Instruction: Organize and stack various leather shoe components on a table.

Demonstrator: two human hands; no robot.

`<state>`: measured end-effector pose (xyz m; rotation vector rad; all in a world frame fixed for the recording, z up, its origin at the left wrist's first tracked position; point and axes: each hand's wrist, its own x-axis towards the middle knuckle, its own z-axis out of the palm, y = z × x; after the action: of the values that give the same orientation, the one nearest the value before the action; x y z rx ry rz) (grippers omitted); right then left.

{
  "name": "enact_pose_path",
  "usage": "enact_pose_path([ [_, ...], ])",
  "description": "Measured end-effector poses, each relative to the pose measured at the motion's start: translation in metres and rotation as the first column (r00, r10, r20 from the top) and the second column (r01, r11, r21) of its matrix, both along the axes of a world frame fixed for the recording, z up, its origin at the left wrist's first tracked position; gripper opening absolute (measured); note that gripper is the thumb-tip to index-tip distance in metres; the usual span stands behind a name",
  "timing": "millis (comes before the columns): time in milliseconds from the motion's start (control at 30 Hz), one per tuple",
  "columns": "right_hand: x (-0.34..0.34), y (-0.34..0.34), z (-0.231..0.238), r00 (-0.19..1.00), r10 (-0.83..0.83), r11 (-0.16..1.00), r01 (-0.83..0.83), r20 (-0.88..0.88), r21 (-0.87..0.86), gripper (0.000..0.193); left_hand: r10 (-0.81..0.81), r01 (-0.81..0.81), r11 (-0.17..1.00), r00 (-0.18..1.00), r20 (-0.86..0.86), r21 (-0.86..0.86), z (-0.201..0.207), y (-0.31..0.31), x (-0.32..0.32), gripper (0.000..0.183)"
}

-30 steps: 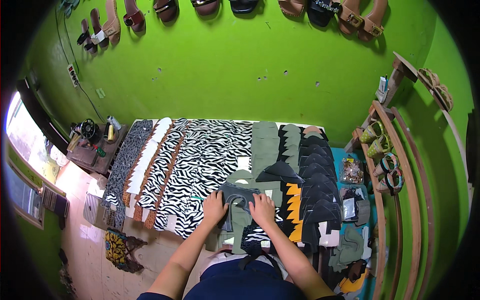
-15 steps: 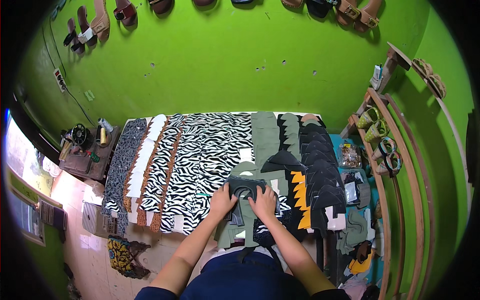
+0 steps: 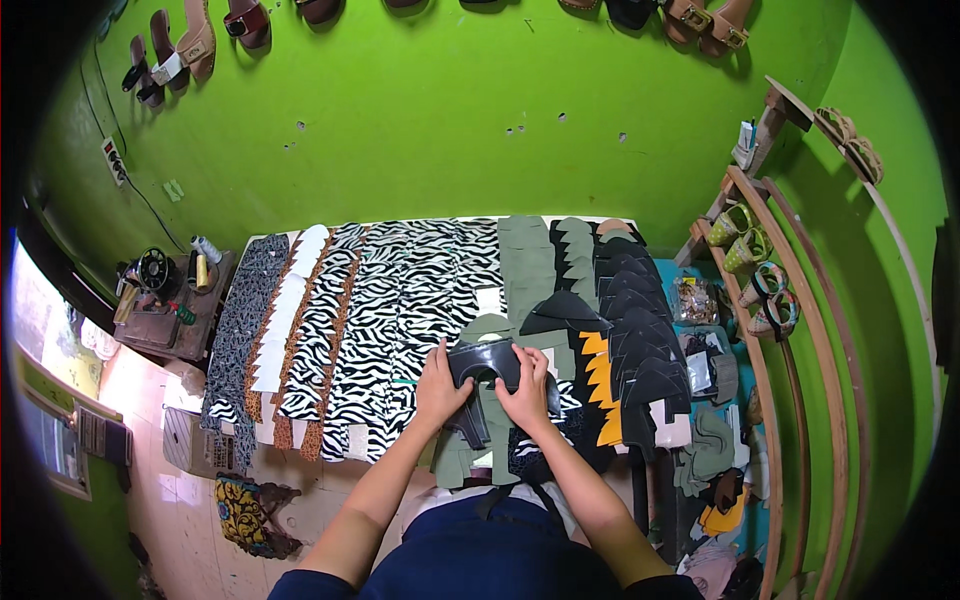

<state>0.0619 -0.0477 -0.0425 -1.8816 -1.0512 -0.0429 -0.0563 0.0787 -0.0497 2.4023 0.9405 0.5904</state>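
My left hand (image 3: 440,392) and my right hand (image 3: 524,388) grip a shiny black curved shoe-upper piece (image 3: 487,355) from its two sides. Its arch faces away from me, with the thumbs near the inner curve and the fingers at the outer edge. Another dark piece (image 3: 471,426) hangs or lies just below it, between the hands. Around and beneath are green cut pieces (image 3: 455,462). A black half-moon piece (image 3: 566,313) lies beyond my right hand, and zebra-print pieces (image 3: 370,350) spread out to the left.
Overlapping rows of black pieces (image 3: 640,320), yellow pieces (image 3: 597,385) and white pieces (image 3: 280,335) cover the table. A sewing machine (image 3: 157,275) stands at left. A wooden rack (image 3: 790,360) with sandals borders the right side; more sandals (image 3: 195,45) hang on the green wall.
The black piece has tilted so its glossy face catches the light. The right fingers have shifted to its upper right edge, and the left fingers have straightened along its left side.
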Motion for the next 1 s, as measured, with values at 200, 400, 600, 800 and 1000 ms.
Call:
enact_pose_path([
  [200,0.014,-0.010,0.000,0.999,0.044,0.998,-0.045,0.018,0.047,0.060,0.016,-0.009,0.990,0.999,0.043,-0.143,0.027,-0.006,0.007,0.085],
  [400,0.024,-0.021,0.008,0.995,-0.097,0.990,0.093,0.028,0.106,0.053,0.063,0.003,0.947,0.979,0.194,-0.322,0.033,-0.021,0.023,0.088],
  [600,0.047,-0.049,0.004,0.981,-0.192,0.972,0.191,-0.002,0.140,0.049,0.047,0.156,0.854,0.927,0.371,-0.497,0.016,-0.037,0.040,0.079],
  [800,0.078,-0.085,0.000,0.969,-0.243,0.966,0.238,0.039,0.099,0.048,0.006,0.126,0.851,0.968,0.250,-0.509,0.014,-0.065,0.065,0.060],
  [1000,0.111,-0.139,0.004,0.958,-0.266,0.964,0.265,0.107,0.024,0.047,-0.050,0.210,0.820,0.953,0.298,-0.532,0.003,-0.113,0.097,0.058],
])
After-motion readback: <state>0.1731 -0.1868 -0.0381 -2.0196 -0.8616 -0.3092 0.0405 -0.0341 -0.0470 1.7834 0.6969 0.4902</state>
